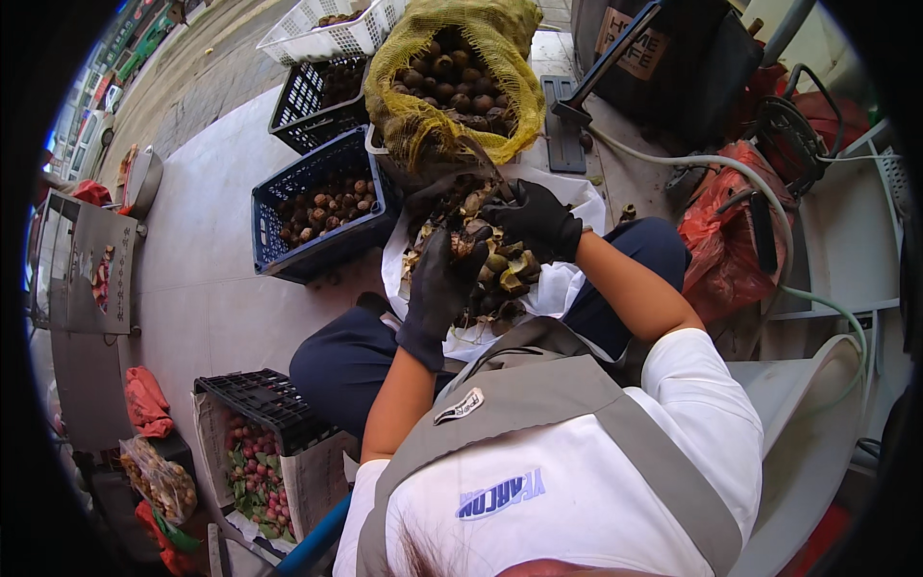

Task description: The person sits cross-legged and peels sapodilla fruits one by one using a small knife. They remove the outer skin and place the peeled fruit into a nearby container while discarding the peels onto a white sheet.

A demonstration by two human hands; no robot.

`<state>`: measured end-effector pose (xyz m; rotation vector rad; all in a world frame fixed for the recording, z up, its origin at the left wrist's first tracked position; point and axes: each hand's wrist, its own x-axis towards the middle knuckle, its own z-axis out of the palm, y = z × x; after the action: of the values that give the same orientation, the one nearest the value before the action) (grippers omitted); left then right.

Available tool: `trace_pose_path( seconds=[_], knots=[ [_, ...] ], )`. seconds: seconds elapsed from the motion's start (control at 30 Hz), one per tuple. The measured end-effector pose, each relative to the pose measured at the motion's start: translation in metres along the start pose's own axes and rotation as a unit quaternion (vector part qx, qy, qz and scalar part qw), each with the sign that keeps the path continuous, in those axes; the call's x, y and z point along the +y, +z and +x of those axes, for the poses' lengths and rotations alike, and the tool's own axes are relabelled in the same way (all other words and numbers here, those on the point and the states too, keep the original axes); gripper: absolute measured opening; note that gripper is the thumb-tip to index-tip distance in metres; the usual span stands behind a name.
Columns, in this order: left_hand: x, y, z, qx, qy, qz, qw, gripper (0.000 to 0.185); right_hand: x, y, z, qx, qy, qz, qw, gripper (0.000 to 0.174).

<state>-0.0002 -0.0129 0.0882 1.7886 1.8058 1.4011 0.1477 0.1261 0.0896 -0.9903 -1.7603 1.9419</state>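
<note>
My left hand (438,285), in a black glove, is closed around a dark round nut (463,245), perhaps a walnut, with husk clinging to it. My right hand (535,220), gloved alike, grips a knife (482,157) whose curved blade points away from me, above the nut. Below both hands, between my knees, a white plastic sack (570,283) bears a heap of green and blackened husk pieces (513,268). Just beyond, a yellow mesh sack (393,119) gapes open, full of dark nuts (461,83). My fingers partly cover the held nut.
A blue plastic crate (317,254) of brown nuts (328,209) stands ahead on the left. Behind it are a black crate (288,108) and a white basket (288,32). A black crate (252,393) near my left knee holds reddish fruit (259,469). Red plastic bags (728,245) and a hose (670,157) lie right.
</note>
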Motion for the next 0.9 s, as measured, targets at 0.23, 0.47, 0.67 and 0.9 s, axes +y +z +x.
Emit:
trace_pose_path(
  seconds=[0.23, 0.47, 0.67, 0.9],
  knots=[
    [-0.023, 0.006, 0.007, -0.081, 0.109, 0.127, 0.983, 0.035, 0.004, -0.004, -0.010, -0.021, -0.081, -0.043, 0.996, 0.047],
    [-0.027, 0.042, -0.006, -0.112, -0.126, -0.239, 0.956, 0.062, 0.049, 0.002, 0.008, -0.050, -0.021, -0.035, 0.998, 0.031],
    [-0.024, 0.036, 0.003, -0.053, -0.141, -0.259, 0.954, 0.072, 0.083, -0.007, 0.038, 0.018, -0.382, -0.333, 0.862, 0.016],
    [-0.027, 0.033, 0.006, -0.068, -0.133, -0.185, 0.971, 0.077, 0.052, -0.003, 0.027, -0.021, -0.088, 0.063, 0.994, 0.029]
  ],
)
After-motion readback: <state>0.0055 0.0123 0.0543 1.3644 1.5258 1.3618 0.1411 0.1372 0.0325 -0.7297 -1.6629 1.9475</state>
